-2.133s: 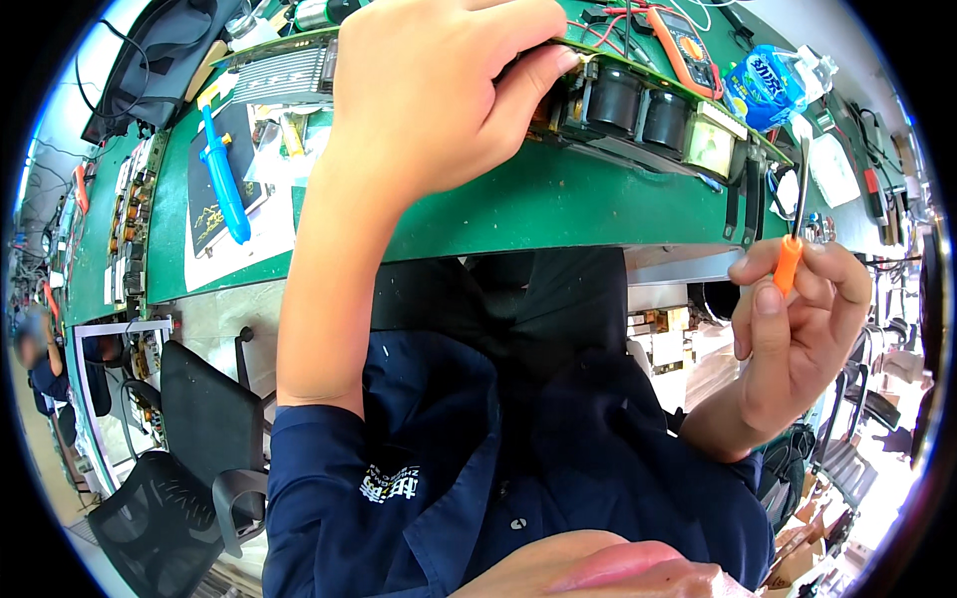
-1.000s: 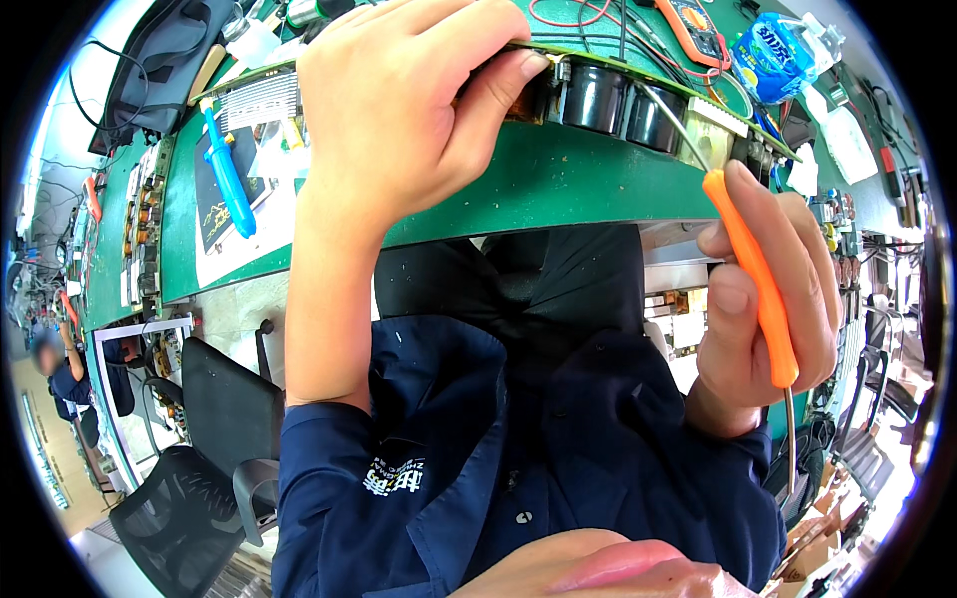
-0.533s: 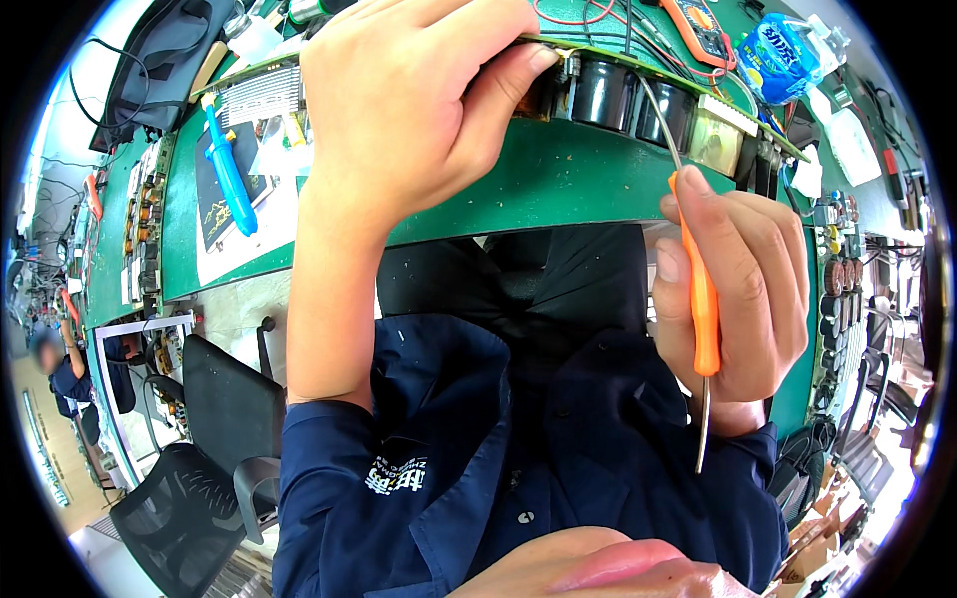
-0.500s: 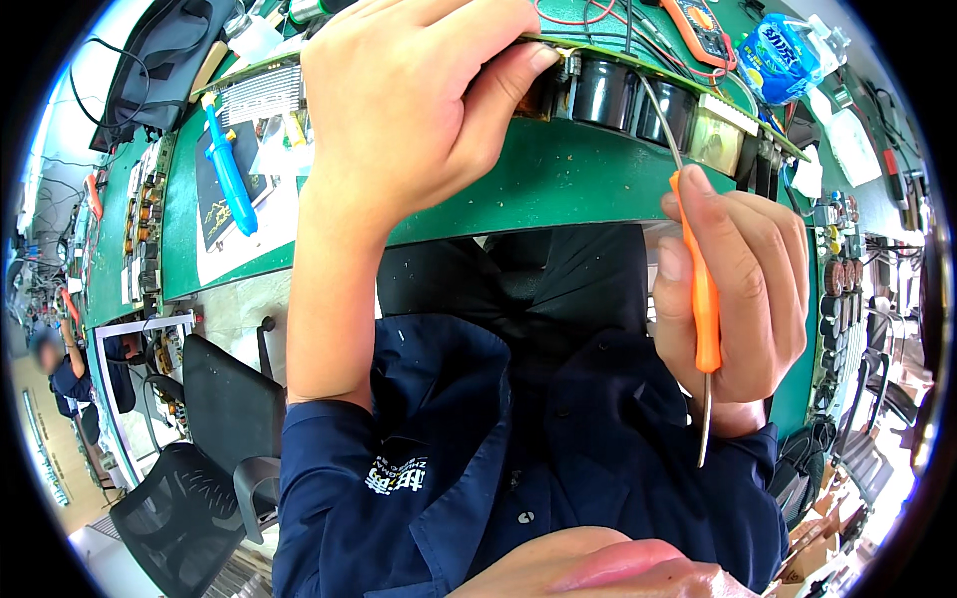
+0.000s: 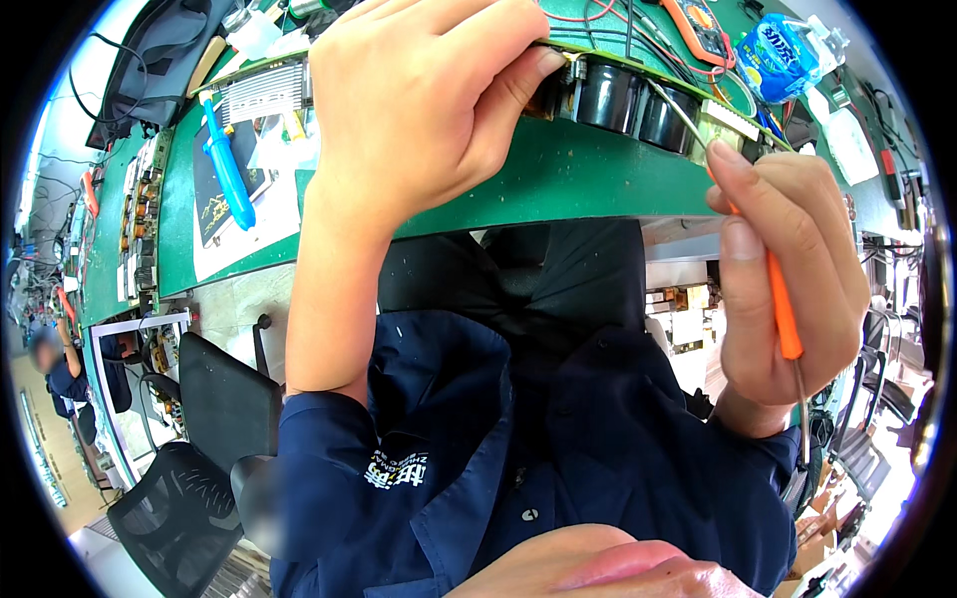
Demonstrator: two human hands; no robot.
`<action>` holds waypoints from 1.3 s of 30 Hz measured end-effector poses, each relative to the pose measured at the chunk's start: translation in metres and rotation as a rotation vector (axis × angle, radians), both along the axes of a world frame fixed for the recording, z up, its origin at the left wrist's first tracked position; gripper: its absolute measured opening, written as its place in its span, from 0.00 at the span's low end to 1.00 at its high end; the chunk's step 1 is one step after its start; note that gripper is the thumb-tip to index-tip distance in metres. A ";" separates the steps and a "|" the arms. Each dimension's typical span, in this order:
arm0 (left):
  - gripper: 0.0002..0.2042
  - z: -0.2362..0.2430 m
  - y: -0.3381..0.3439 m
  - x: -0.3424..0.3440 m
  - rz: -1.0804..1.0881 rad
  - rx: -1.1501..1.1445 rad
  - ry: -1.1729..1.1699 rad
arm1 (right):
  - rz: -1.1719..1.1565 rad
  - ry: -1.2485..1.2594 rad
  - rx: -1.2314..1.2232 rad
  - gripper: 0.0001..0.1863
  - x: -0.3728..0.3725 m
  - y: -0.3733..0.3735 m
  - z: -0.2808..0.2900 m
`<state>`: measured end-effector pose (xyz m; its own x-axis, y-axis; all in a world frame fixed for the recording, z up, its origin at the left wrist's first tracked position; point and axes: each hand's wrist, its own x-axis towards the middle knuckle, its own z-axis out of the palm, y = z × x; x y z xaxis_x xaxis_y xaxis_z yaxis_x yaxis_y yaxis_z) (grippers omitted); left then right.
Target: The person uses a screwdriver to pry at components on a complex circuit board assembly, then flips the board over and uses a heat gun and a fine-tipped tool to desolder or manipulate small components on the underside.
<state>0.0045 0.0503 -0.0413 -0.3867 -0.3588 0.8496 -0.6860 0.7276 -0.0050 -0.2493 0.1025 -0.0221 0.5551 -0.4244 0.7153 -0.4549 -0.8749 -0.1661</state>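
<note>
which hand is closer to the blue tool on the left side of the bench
Left. The left hand is to the right of the blue tool, apart from it; the right hand, holding the orange-handled tool, is much farther right.

Has a green surface [image 5: 588, 179] ahead, a black mesh chair [image 5: 224, 384] at left over pale floor [image 5: 224, 314], and a washed-out glare [image 5: 900, 419] at right, perhaps daylight.

The shirt [image 5: 638, 468] was dark navy, with short sleeves [image 5: 321, 429], a folded collar [image 5: 469, 518], 1 pale button [image 5: 529, 515] and white chest lettering [image 5: 399, 470]; the trousers [image 5: 588, 269] were black.
</note>
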 end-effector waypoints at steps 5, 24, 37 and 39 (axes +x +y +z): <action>0.05 -0.003 -0.001 -0.001 -0.019 -0.012 0.027 | -0.013 0.046 0.039 0.15 -0.003 0.000 0.009; 0.04 0.006 -0.008 -0.001 -0.006 0.068 0.031 | -0.310 0.201 -0.157 0.19 0.012 0.012 -0.009; 0.05 0.010 -0.003 -0.004 0.032 0.009 -0.046 | -0.208 0.196 -0.049 0.15 0.007 0.004 0.006; 0.05 0.008 -0.005 -0.003 0.037 -0.007 -0.049 | -0.187 0.189 -0.018 0.16 0.006 0.004 0.008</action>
<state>0.0014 0.0455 -0.0333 -0.4147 -0.3674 0.8325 -0.7115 0.7013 -0.0449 -0.2435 0.1063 -0.0144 0.5929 -0.5200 0.6148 -0.6301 -0.7750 -0.0479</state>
